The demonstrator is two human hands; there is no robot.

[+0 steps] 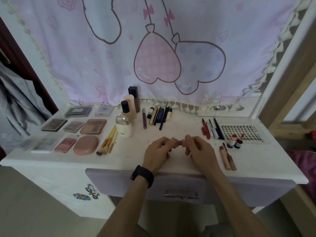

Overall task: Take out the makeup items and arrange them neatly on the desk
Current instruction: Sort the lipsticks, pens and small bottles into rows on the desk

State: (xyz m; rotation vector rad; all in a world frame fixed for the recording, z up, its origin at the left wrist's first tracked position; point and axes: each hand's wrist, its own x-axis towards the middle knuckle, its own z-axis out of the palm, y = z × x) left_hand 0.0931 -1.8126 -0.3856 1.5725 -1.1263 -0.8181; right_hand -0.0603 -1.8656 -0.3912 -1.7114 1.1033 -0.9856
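Observation:
Over the middle of the white desk [171,161], my left hand [158,152] and my right hand [199,151] hold a small pink makeup item [178,142] between their fingertips, one hand at each end. Its shape is mostly hidden by my fingers. Palettes and compacts [93,126] lie in rows at the left. Beside them lie brushes [108,142]. Bottles [131,106] stand at the back. Pencils and tubes [158,116] lie in a row at back centre, and pens [212,129] at the right.
A lash tray [239,132] lies at the far right, with two small pots [234,142] and two lip tubes [227,156] in front of it. A drawer front with a handle [181,194] sits below the desk edge. A pink curtain [153,48] hangs behind.

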